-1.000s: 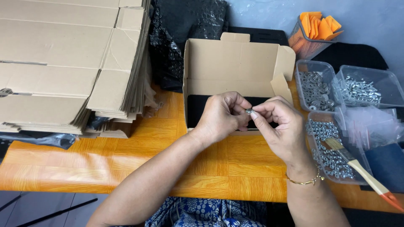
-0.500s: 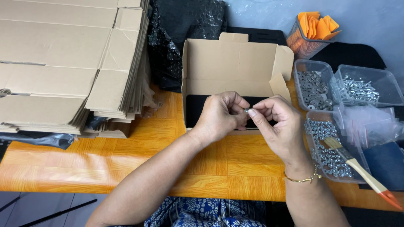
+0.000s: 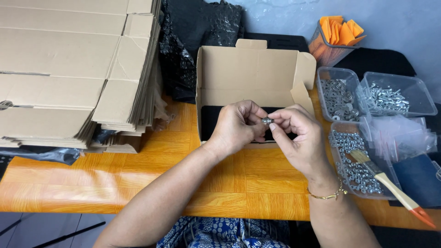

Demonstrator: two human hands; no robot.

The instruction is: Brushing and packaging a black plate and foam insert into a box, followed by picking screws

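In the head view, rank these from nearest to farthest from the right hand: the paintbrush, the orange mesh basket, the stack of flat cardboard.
Measured from the right hand:
1. Paintbrush, just to its right, lying across a tray of metal hardware.
2. Orange mesh basket, up at the back right, behind the open box.
3. Stack of flat cardboard, far across on the left side of the table.

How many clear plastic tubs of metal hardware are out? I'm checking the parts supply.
3. One tub right of the cardboard box, one at the far right, one under the paintbrush. Plastic bags may hide more.
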